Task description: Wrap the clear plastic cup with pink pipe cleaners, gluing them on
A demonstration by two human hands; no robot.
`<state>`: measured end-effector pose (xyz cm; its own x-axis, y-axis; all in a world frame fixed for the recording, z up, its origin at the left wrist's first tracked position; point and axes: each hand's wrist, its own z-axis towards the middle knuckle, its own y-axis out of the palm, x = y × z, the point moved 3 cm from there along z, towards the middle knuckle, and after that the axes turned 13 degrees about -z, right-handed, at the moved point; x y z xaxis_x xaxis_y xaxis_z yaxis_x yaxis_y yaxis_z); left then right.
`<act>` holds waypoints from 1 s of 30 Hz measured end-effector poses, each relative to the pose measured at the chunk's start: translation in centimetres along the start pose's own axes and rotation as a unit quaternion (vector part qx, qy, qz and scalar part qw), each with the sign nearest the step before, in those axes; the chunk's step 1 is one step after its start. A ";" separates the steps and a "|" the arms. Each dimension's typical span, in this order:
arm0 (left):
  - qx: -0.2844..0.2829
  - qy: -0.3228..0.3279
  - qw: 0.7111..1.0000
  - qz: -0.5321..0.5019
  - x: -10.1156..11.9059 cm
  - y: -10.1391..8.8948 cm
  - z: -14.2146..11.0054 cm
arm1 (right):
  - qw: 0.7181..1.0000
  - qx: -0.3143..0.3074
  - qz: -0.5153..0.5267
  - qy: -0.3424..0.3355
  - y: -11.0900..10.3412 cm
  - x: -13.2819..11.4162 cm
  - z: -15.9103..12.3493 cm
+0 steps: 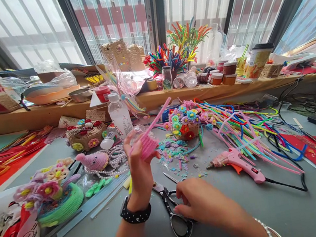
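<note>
My left hand (pixel 142 173), raised over the middle of the table, pinches a fuzzy pink pipe-cleaner piece (pixel 149 145). This piece has a flat, ridged block, and one long strand sticks out to the upper right. My right hand (pixel 203 200) is lower, its fingers curled at the black-handled scissors (pixel 180 226) lying on the table. A pointed metal blade (pixel 170 177) shows just beyond its knuckles, partly hidden. To the right lies a pink glue gun (pixel 238 163). Clipped fuzzy scraps (pixel 174 154) are scattered behind my hands.
A flower-covered basket (pixel 187 119) and loose pipe cleaners (pixel 244 124) lie behind. Around the left are a plastic bottle (pixel 119 116), a pink fuzzy figure (pixel 94 161), bead strings (pixel 119 159), clear glue sticks (pixel 90 206) and a green flowered piece (pixel 60 203). The glue gun's black cord (pixel 287 186) trails right.
</note>
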<state>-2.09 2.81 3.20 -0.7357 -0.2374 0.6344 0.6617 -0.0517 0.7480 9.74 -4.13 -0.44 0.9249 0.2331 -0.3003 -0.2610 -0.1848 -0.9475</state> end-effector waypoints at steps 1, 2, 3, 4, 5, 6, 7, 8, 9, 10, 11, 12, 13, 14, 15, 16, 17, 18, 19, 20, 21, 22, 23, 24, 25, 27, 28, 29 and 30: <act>0.000 -0.002 1.000 0.003 -0.1 -0.1 0.0 | 0.999 -0.009 -0.031 -0.001 0.5 -0.4 -0.1; 0.000 -0.007 1.000 0.007 -0.2 -0.1 0.0 | 0.999 -0.016 -0.051 -0.004 0.9 -0.8 -0.2; -0.001 -0.014 1.000 0.011 -0.4 -0.2 -0.1 | 0.998 -0.017 -0.065 -0.008 1.1 -1.1 -0.2; -0.002 -0.022 1.000 0.016 -0.5 -0.2 -0.1 | 0.997 -0.019 -0.075 -0.013 1.3 -1.3 -0.3; -0.003 -0.029 0.999 0.021 -0.6 -0.3 -0.1 | 0.996 -0.021 -0.082 -0.023 1.4 -1.4 -0.3; -0.004 -0.032 0.999 0.026 -0.7 -0.3 -0.1 | 0.995 -0.022 -0.089 -0.034 1.4 -1.5 -0.4; -0.007 -0.034 0.999 0.032 -0.7 -0.3 -0.2 | 0.994 -0.023 -0.094 -0.048 1.4 -1.5 -0.4; -0.011 -0.036 0.999 0.038 -0.8 -0.3 -0.2 | 0.993 -0.022 -0.097 -0.058 1.3 -1.6 -0.5; -0.014 -0.037 0.998 0.043 -0.8 -0.3 -0.2 | 0.993 -0.022 -0.097 -0.063 1.2 -1.6 -0.5; -0.015 -0.037 0.998 0.048 -0.8 -0.3 -0.2 | 0.993 -0.021 -0.095 -0.061 1.1 -1.7 -0.5; -0.016 -0.039 0.998 0.050 -0.9 -0.2 -0.2 | 0.994 -0.019 -0.093 -0.053 1.1 -1.7 -0.5; -0.016 -0.040 0.998 0.052 -0.9 -0.2 -0.3 | 0.995 -0.020 -0.091 -0.042 1.1 -1.8 -0.4; -0.016 -0.042 0.998 0.053 -0.9 -0.2 -0.3 | 0.995 -0.022 -0.090 -0.032 1.1 -1.8 -0.3; -0.016 -0.043 0.997 0.054 -0.9 -0.2 -0.3 | 0.995 -0.022 -0.090 -0.026 1.2 -1.8 -0.2; -0.016 -0.045 0.997 0.055 -0.9 -0.2 -0.3 | 0.996 -0.020 -0.090 -0.024 1.3 -1.8 -0.1; -0.017 -0.047 0.997 0.055 -0.9 -0.2 -0.3 | 0.996 -0.013 -0.087 -0.024 1.5 -1.7 0.0; -0.018 -0.048 0.997 0.054 -0.9 -0.2 -0.3 | 0.996 -0.003 -0.081 -0.026 1.6 -1.5 0.1; -0.019 -0.047 0.997 0.053 -0.9 -0.2 -0.3 | 0.997 0.006 -0.071 -0.027 1.8 -1.2 0.2; -0.020 -0.044 0.998 0.051 -0.9 -0.3 -0.3 | 0.998 0.012 -0.058 -0.026 1.9 -0.9 0.4; -0.023 -0.041 0.998 0.048 -0.8 -0.3 -0.2 | 0.999 0.010 -0.036 -0.027 2.0 -0.4 0.5; -0.027 -0.038 0.998 0.046 -0.8 -0.4 -0.2 | 1.000 -0.003 -0.007 -0.029 2.1 0.1 0.7; -0.030 -0.033 0.998 0.043 -0.8 -0.4 -0.1 | 0.999 -0.023 0.028 -0.035 2.1 0.5 0.8; -0.033 -0.028 0.998 0.041 -0.8 -0.5 -0.1 | 0.996 -0.049 0.068 -0.039 2.1 1.0 1.0; -0.034 -0.021 0.998 0.040 -0.8 -0.5 0.0 | 0.990 -0.079 0.105 -0.044 2.0 1.4 1.0; -0.033 -0.014 0.999 0.039 -0.7 -0.6 0.0 | 0.986 -0.091 0.136 -0.043 1.7 1.8 1.0; -0.028 0.002 0.999 0.036 -0.6 -0.6 0.1 | 0.982 -0.086 0.167 -0.032 1.1 2.7 0.8; -0.024 0.010 0.999 0.032 -0.6 -0.7 0.1 | 0.981 -0.076 0.176 -0.027 0.7 3.0 0.5; -0.021 0.017 0.999 0.028 -0.5 -0.7 0.1 | 0.979 -0.071 0.188 -0.024 0.4 3.4 0.2; -0.018 0.027 0.999 0.022 -0.3 -0.7 0.1 | 0.975 -0.074 0.206 -0.025 0.1 3.6 -0.1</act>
<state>-2.30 3.04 2.50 -0.6971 -0.2914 0.6551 0.6992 -0.0742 0.7110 13.11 -3.44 -1.64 0.7340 0.1549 -0.6612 -0.5624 -0.4072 -0.7197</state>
